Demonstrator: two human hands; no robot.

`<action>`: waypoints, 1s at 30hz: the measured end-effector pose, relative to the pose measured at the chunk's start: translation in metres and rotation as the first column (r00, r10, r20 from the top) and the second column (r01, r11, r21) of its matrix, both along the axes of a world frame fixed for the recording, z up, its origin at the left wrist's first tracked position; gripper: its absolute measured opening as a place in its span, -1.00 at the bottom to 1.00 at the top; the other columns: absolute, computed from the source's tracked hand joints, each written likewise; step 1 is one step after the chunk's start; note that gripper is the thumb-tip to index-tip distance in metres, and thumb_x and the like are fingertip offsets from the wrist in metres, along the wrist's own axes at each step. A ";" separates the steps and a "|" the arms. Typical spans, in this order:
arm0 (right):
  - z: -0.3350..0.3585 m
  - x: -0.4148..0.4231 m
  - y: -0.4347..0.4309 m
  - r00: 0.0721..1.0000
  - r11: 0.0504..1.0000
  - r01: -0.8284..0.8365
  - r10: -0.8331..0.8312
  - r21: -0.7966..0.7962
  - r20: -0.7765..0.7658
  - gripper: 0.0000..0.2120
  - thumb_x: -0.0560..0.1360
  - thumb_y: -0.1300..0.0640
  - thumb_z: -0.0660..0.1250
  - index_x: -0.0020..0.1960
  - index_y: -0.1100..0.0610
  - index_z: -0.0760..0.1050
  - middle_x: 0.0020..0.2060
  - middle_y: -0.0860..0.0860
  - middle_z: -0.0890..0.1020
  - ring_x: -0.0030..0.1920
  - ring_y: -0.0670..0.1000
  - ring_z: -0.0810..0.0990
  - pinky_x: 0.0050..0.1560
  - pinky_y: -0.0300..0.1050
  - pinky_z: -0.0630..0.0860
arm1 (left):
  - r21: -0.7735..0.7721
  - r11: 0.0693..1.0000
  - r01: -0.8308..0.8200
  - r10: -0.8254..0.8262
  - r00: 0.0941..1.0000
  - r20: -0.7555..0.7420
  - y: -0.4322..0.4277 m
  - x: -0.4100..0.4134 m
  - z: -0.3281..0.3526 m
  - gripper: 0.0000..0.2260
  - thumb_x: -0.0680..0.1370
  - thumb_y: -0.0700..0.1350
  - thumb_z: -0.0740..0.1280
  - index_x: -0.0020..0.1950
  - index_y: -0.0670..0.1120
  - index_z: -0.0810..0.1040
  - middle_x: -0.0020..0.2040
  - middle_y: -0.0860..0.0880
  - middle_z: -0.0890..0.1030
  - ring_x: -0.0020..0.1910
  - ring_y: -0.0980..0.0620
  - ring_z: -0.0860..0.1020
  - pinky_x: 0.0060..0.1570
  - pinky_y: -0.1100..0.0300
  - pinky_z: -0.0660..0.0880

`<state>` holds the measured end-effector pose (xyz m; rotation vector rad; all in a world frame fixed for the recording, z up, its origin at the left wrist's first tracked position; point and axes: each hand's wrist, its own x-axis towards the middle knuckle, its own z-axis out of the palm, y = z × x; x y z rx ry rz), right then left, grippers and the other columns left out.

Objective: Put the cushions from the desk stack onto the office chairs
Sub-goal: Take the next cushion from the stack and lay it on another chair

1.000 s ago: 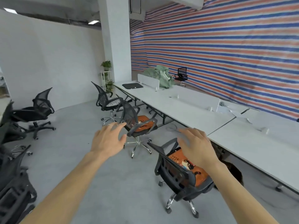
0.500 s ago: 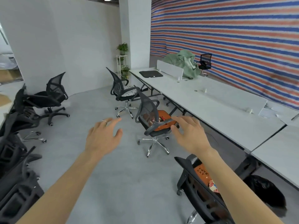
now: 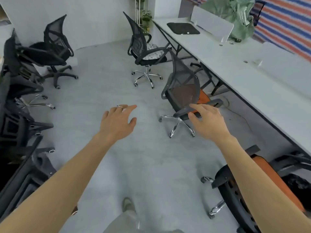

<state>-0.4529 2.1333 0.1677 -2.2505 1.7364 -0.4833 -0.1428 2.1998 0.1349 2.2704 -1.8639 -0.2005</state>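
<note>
Left hand (image 3: 117, 122) and right hand (image 3: 208, 122) are hovering ahead, grips wide and empty (likely heading for another); an orange cushion (image 3: 202, 98) is sitting on the chair (image 3: 183, 84) just beyond the right grip.

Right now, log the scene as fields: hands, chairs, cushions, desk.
left hand: open, empty
right hand: open, empty, by the armrest of the middle chair; contact unclear
far chair: holds patterned cushion
middle chair: holds orange cushion
near chair: holds second orange cushion
left chairs: black, no cushions seen
desk: black mat, green cloth at far end; no stack in view
</note>
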 end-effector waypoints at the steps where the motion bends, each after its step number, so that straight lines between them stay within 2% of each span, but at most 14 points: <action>1: -0.004 0.011 -0.007 1.000 1.000 0.009 -0.008 0.017 -0.007 -0.59 0.62 -0.12 0.23 0.45 -0.11 0.46 0.38 -0.05 0.53 0.46 0.17 0.32 0.45 0.21 0.30 | 0.023 1.000 0.011 -0.011 1.000 -0.006 -0.010 0.014 -0.006 -0.53 0.62 0.16 0.14 0.54 0.24 0.22 0.53 0.04 0.32 0.49 -0.10 0.29 0.45 -0.09 0.22; 6: -0.018 0.073 -0.059 0.995 0.988 0.092 -0.086 0.121 -0.052 -0.59 0.63 -0.14 0.21 0.47 -0.16 0.41 0.43 -0.07 0.47 0.49 0.15 0.27 0.48 0.18 0.25 | 0.138 0.987 0.078 -0.077 0.997 -0.014 -0.084 0.086 -0.024 -0.52 0.63 0.16 0.13 0.56 0.23 0.19 0.55 0.02 0.30 0.51 -0.11 0.26 0.45 -0.11 0.20; 12: -0.044 0.135 -0.130 0.988 0.974 0.148 -0.139 0.171 -0.060 -0.58 0.62 -0.12 0.22 0.47 -0.15 0.42 0.39 -0.10 0.50 0.47 0.12 0.29 0.47 0.14 0.26 | 0.192 0.971 0.143 -0.142 0.990 -0.015 -0.181 0.145 -0.047 -0.52 0.63 0.15 0.13 0.57 0.23 0.18 0.56 0.03 0.29 0.51 -0.09 0.26 0.45 -0.11 0.20; 16: -0.064 0.182 -0.205 0.986 0.964 0.162 -0.151 0.209 -0.068 -0.56 0.61 -0.19 0.19 0.46 -0.16 0.42 0.39 -0.10 0.51 0.44 0.12 0.35 0.42 0.20 0.33 | 0.221 0.954 0.202 -0.207 0.978 -0.003 -0.265 0.185 -0.058 -0.52 0.63 0.14 0.14 0.57 0.22 0.19 0.56 0.02 0.28 0.50 -0.11 0.27 0.46 -0.11 0.18; 22: -0.074 0.272 -0.337 0.985 0.949 0.169 -0.169 0.265 -0.023 -0.54 0.61 -0.16 0.17 0.49 -0.15 0.38 0.44 -0.08 0.47 0.49 0.16 0.31 0.46 0.24 0.28 | 0.249 0.940 0.234 -0.255 0.966 0.052 -0.395 0.257 -0.057 -0.52 0.63 0.14 0.14 0.56 0.23 0.18 0.55 0.03 0.28 0.50 -0.08 0.27 0.45 -0.09 0.20; 26: -0.074 0.323 -0.417 0.982 0.947 0.163 -0.183 0.277 0.045 -0.40 0.51 -0.32 0.02 0.46 -0.14 0.41 0.37 -0.07 0.54 0.45 0.15 0.38 0.44 0.23 0.32 | 0.255 0.942 0.217 -0.240 0.969 0.063 -0.481 0.305 -0.048 -0.51 0.63 0.14 0.15 0.56 0.22 0.19 0.55 0.02 0.29 0.49 -0.09 0.28 0.45 -0.10 0.20; 30: -0.062 0.357 -0.488 0.977 0.943 0.186 -0.206 0.276 0.046 -0.53 0.60 -0.18 0.16 0.48 -0.12 0.42 0.37 -0.05 0.53 0.45 0.19 0.36 0.44 0.20 0.32 | 0.244 0.941 0.233 -0.255 0.965 0.060 -0.562 0.337 -0.043 -0.51 0.63 0.14 0.16 0.57 0.22 0.19 0.56 0.02 0.27 0.50 -0.09 0.27 0.46 -0.12 0.19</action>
